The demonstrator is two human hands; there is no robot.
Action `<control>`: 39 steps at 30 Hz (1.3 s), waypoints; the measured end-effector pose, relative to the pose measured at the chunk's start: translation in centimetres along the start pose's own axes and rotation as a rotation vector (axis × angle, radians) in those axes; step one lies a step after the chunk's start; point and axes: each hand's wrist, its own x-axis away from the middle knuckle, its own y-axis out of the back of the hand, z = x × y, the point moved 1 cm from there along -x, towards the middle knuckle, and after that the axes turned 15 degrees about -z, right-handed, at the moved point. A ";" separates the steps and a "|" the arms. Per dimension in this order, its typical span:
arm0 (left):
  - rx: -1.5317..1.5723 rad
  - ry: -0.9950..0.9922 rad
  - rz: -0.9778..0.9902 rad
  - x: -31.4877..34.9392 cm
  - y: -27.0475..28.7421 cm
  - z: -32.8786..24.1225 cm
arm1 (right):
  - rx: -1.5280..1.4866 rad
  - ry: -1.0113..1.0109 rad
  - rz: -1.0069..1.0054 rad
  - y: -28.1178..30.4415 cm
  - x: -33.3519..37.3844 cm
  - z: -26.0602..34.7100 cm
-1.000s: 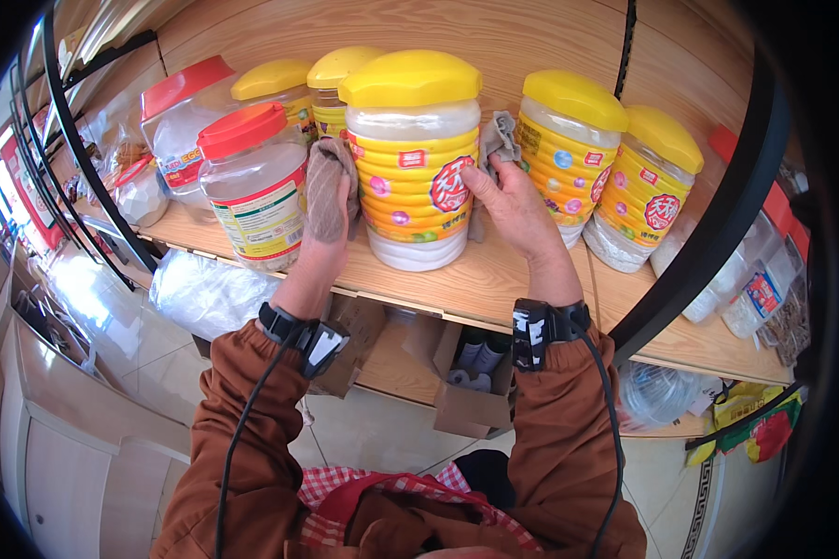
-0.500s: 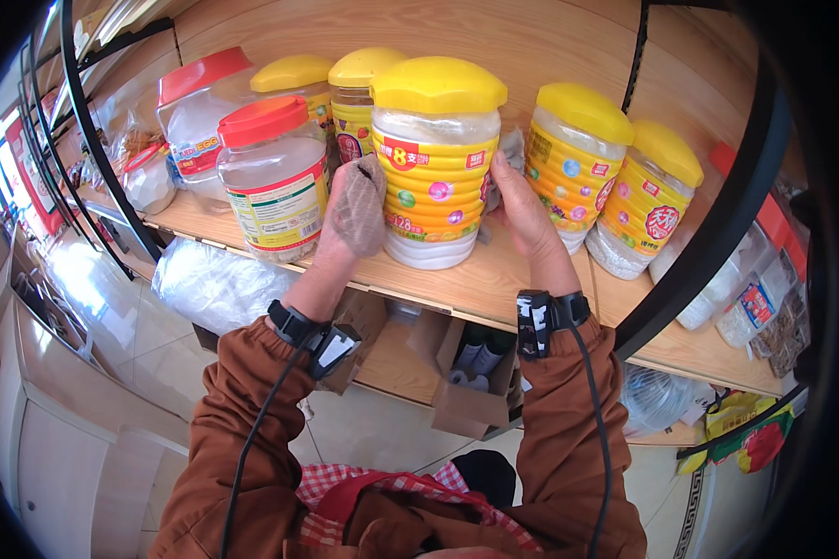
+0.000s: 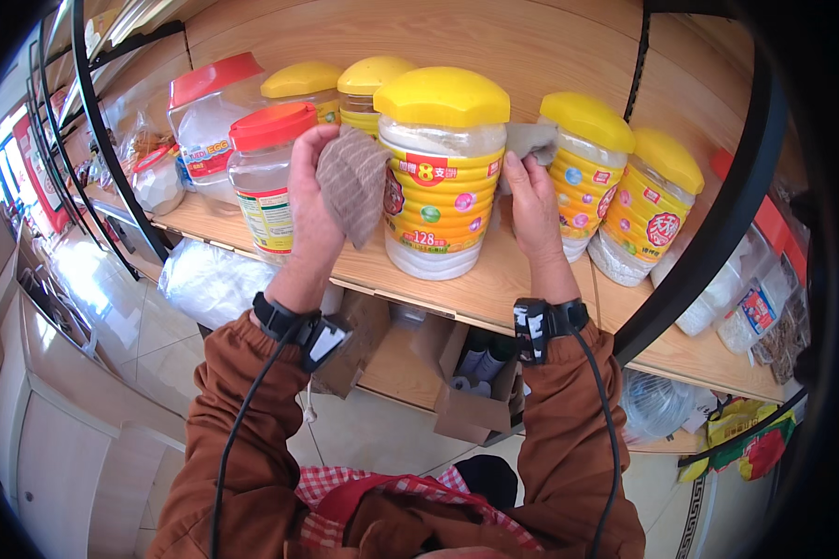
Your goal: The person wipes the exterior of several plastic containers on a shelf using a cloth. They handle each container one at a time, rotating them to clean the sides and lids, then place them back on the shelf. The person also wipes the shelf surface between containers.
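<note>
On wooden shelf (image 3: 494, 289), left hand (image 3: 312, 200) fingers pinch brown cloth (image 3: 352, 182) against yellow-lidded jar (image 3: 441, 172); right hand (image 3: 534, 200) fingers pinch cloth's other end behind jar

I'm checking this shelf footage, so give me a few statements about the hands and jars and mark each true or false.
1. The left hand holds a brown cloth against the big jar. True.
2. The big jar has a red lid. False: its lid is yellow; the red lid is on the smaller jar to its left.
3. The right hand is on the big jar's right side. True.
4. The jars stand on the floor. False: they stand on a wooden shelf.
</note>
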 end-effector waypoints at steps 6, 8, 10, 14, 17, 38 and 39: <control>-0.389 -0.088 0.260 -1.6 -1.8 -0.3 | 0.266 0.537 -0.086 -1.5 2.1 3.4; -0.425 -0.244 0.263 -0.4 -2.2 -0.7 | 0.213 0.564 -0.104 -1.9 2.7 4.1; -0.473 -0.402 0.202 1.0 -2.9 -0.6 | 0.315 0.740 -0.151 -2.3 3.2 4.7; -0.633 -0.696 0.157 2.6 -3.5 -0.6 | 0.578 1.063 -0.133 -3.2 4.1 5.2; -0.726 -0.827 0.182 2.9 -3.4 -1.0 | 0.577 1.079 -0.121 -3.5 4.2 5.2; -0.517 -0.344 0.074 0.5 -0.7 0.3 | 0.282 0.523 -0.301 -1.1 2.1 2.6; -0.397 -0.092 0.033 0.4 -0.7 0.5 | 0.240 0.439 -0.311 -1.1 1.9 2.6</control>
